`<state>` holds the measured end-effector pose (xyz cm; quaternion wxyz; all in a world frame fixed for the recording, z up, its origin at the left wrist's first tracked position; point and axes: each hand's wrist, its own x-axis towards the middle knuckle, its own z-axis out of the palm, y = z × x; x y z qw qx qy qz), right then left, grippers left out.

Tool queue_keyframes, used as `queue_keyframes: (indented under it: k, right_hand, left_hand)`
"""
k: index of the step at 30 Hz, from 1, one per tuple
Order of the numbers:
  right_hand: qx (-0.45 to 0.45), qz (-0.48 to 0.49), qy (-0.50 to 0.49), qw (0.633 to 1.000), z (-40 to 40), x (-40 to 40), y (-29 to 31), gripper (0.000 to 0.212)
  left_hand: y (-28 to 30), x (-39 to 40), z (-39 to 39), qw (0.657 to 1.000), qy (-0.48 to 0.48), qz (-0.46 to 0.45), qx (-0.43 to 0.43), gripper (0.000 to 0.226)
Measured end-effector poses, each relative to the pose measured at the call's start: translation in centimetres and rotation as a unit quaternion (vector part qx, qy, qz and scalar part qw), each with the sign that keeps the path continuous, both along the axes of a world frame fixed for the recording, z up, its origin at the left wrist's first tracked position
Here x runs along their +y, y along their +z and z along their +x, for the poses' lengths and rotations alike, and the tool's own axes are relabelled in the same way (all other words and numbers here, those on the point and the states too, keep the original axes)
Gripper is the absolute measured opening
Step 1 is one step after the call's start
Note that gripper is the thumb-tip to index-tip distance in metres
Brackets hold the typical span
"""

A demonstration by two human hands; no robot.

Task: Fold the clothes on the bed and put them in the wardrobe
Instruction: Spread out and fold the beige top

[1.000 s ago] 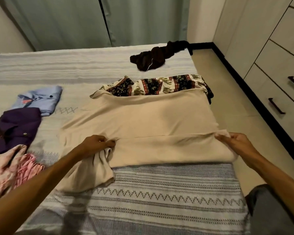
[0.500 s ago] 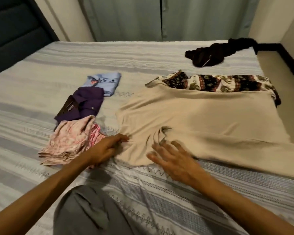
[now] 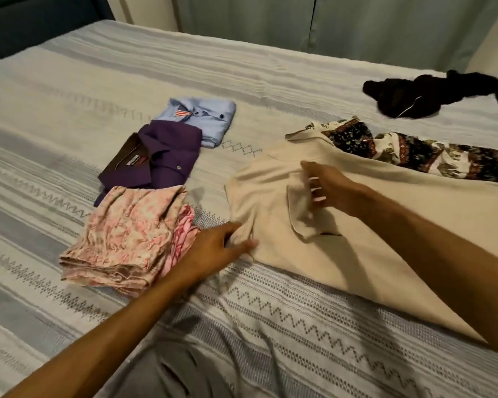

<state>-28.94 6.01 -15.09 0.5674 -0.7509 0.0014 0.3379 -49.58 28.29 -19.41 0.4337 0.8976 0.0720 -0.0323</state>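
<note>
Grey-green curtains [image 3: 357, 27] hang closed along far wall. Dark padded headboard [image 3: 35, 21] upper left. Bed [image 3: 69, 81] under striped woven coverlet. Dim, warm indoor light.

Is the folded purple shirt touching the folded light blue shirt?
Touching: the head view shows the purple shirt overlapping the near edge of the light blue shirt.
</note>
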Motion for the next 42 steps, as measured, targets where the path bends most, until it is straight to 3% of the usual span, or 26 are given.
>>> queue_keyframes:
  k: [2,4,6,8,10,12,13,15,16,18,19,21,22,25,29,33,35,36,39,40,42]
  right_hand:
    - [0.112,0.0,0.007,0.994,0.9,-0.3,-0.5,0.057]
    - [0.082,-0.032,0.069,0.994,1.7,-0.3,-1.1,0.045]
    - [-0.004,-0.072,0.107,0.992,1.8,0.2,-2.0,0.023]
    - [-0.038,-0.053,0.069,0.995,2.0,0.5,-2.9,0.014]
    - [0.002,0.016,-0.004,1.0,2.4,1.0,-3.5,0.008]
    - [-0.004,0.007,-0.056,0.998,2.4,1.4,-3.8,0.006]
    - [-0.015,0.002,-0.062,0.998,2.2,1.5,-3.7,0.009]
    - [-0.042,0.017,-0.019,0.999,1.3,1.7,-3.3,0.025]
    - [-0.063,0.0,0.034,0.997,0.7,1.7,-3.0,0.051]
    - [-0.118,-0.141,0.15,0.971,-1.0,1.2,-2.4,0.107]
    - [-0.174,-0.216,0.183,0.943,-1.7,0.8,-2.7,0.114]
    - [-0.269,-0.284,0.158,0.907,-2.3,0.0,-3.3,0.081]
    - [-0.283,-0.278,0.123,0.91,-2.5,-0.6,-3.5,0.059]
    - [-0.177,-0.159,0.023,0.971,-1.2,-2.1,-3.5,0.023]
    - [-0.033,-0.086,-0.004,0.996,1.5,-3.8,-3.4,0.023]
    - [0.018,-0.053,-0.006,0.998,2.0,-4.6,-3.9,0.026]
    - [0.02,-0.045,-0.012,0.999,1.9,-4.8,-4.0,0.024]
    - [0.021,-0.039,-0.018,0.999,2.0,-4.9,-4.0,0.022]
    - [0.022,-0.025,-0.038,0.999,1.4,-5.2,-4.3,0.019]
    - [0.019,-0.023,-0.046,0.998,1.2,-5.2,-4.3,0.017]
    - [-0.018,-0.043,-0.057,0.997,1.0,-4.9,-4.3,0.012]
  left_hand:
    - [-1.1,0.7,0.7,0.999,0.047,-0.013,0.007,0.027]
    - [-1.9,1.4,1.4,0.998,0.06,0.012,0.008,0.033]
    - [-2.0,1.4,1.8,0.998,0.068,0.015,0.003,0.034]
    - [-1.8,1.1,1.8,0.997,0.075,0.023,-0.009,0.033]
    - [-1.4,0.9,1.3,0.996,0.087,0.02,-0.026,0.024]
    - [-0.6,0.5,0.5,0.994,0.102,-0.019,-0.019,0.011]
    - [-0.3,0.3,0.1,0.994,0.105,-0.029,-0.006,0.02]
    - [-0.1,-0.3,-0.8,0.994,0.104,0.026,0.016,0.047]
    - [-0.2,-0.5,-1.2,0.992,0.102,0.076,0.009,0.057]
    - [-0.7,-0.9,-2.0,0.983,0.096,0.158,-0.018,0.072]
    - [-1.0,-1.2,-2.3,0.977,0.093,0.188,-0.025,0.075]
    - [-1.5,-1.7,-2.7,0.969,0.081,0.23,-0.03,0.064]
    - [-1.5,-1.8,-2.8,0.969,0.072,0.233,-0.024,0.053]
    - [-0.6,-1.3,-2.4,0.982,0.09,0.168,0.003,0.022]
    - [0.3,0.1,-2.5,0.994,0.026,0.095,-0.037,0.011]
    - [-0.1,1.9,-2.7,0.992,-0.013,0.082,-0.09,0.017]
    - [0.3,2.7,-2.0,0.973,-0.077,0.16,-0.147,0.027]
    - [0.8,3.1,-1.5,0.947,-0.125,0.221,-0.197,0.032]
    - [2.5,4.2,-0.7,0.823,-0.22,0.414,-0.321,0.03]
    - [2.7,4.5,-0.6,0.805,-0.212,0.459,-0.31,0.028]
    - [2.3,5.3,-0.4,0.82,-0.14,0.521,-0.193,0.03]
